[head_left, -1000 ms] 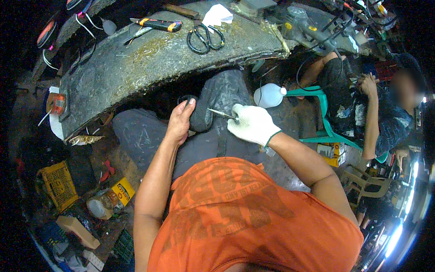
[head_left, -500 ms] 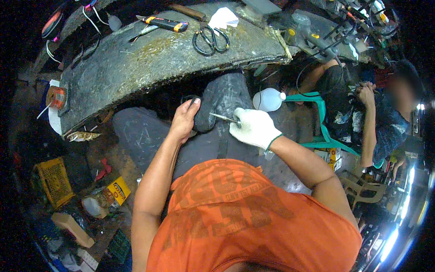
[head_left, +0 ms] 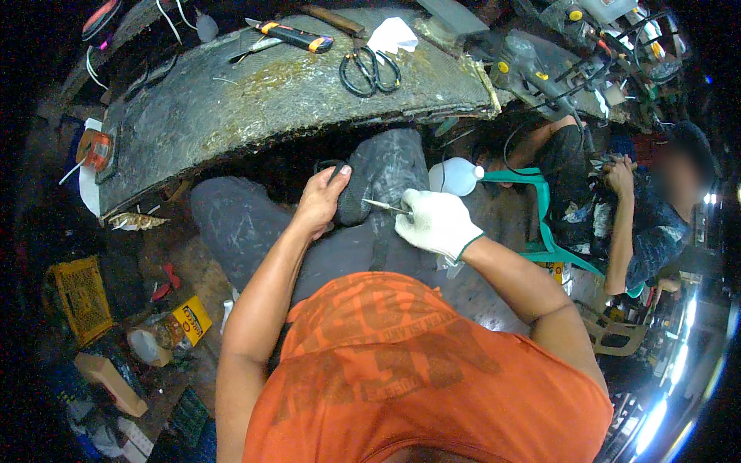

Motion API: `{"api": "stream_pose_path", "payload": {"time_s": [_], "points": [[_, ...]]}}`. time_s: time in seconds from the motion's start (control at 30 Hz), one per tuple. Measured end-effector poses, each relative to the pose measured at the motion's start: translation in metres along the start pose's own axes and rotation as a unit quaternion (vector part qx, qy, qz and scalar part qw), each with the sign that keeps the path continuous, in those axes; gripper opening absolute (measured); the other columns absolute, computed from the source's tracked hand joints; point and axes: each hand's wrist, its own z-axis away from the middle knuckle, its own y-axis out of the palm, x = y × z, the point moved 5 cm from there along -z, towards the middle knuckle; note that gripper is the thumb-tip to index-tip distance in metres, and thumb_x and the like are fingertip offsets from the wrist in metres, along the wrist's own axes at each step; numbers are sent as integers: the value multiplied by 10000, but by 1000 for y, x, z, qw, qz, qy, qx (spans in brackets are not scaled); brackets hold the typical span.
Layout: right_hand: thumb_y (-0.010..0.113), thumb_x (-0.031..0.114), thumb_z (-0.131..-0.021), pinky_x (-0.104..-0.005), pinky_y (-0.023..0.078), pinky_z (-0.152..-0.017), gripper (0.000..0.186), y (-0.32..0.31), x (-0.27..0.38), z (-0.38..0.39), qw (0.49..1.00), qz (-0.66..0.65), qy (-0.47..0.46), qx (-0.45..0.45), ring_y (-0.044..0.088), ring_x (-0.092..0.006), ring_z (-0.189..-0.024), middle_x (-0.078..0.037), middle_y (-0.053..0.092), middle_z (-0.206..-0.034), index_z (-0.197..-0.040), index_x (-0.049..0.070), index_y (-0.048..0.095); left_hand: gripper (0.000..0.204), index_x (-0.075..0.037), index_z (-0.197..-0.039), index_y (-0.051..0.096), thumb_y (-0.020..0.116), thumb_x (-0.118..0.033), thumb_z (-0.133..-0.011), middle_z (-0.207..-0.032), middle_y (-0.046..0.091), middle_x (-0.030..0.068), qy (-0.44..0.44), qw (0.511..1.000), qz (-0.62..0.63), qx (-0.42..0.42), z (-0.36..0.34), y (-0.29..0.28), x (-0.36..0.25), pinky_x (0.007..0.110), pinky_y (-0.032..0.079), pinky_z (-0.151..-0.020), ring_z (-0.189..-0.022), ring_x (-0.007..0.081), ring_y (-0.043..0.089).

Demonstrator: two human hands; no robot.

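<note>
My left hand (head_left: 320, 199) is closed around a dark, rounded, shoe-like piece (head_left: 354, 204) with a black strap, held over my lap. Its exact kind is hard to make out against the dark trousers. My right hand (head_left: 438, 224), in a white knitted glove, grips a thin pointed tool like an awl (head_left: 387, 206). The tool's tip points left at the side of the dark piece; whether it touches is unclear. Part of the tool's handle is hidden inside the glove.
Ahead lies a worn workbench (head_left: 177, 139) with black-handled scissors (head_left: 369, 73), a utility knife (head_left: 293, 36) and white paper (head_left: 394, 36). A white bottle (head_left: 455, 177) and green plastic chair (head_left: 544, 208) stand to the right, near another person (head_left: 656, 224). A yellow crate (head_left: 80, 301) is at left.
The view has shifted slightly. The awl-like tool's tip has moved a little down and right along the dark piece's side. Both hands keep their grip.
</note>
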Motion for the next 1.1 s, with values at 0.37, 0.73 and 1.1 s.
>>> {"api": "stream_pose_path", "payload": {"time_s": [0.37,0.73,1.1], "points": [[640,371,-959,-567,597,-774,348,-5,-5,1,999,17,14,25,750,-465,-855,-250,749,-893,-1028,33,681,377,20,-1211,730,617,-335,-1150,-1076,771,45,5,1000,-23,10,-1,8,-3,316,560,-832,-902,105,676],[641,379,-947,-562,597,-773,360,-3,-5,1,999,25,13,32,750,-461,-855,-251,744,-872,-1025,32,691,355,12,-1198,732,618,-320,-1150,-1043,765,28,0,1000,-14,10,-3,8,1,313,557,-824,-883,101,669],[652,367,-922,-544,588,-751,330,-1,-9,-2,998,-18,56,21,742,-452,-816,-233,736,-834,-981,48,708,338,-3,-1174,732,618,-320,-1146,-1016,747,15,24,1000,3,5,-1,3,4,302,547,-822,-864,98,655]]}}
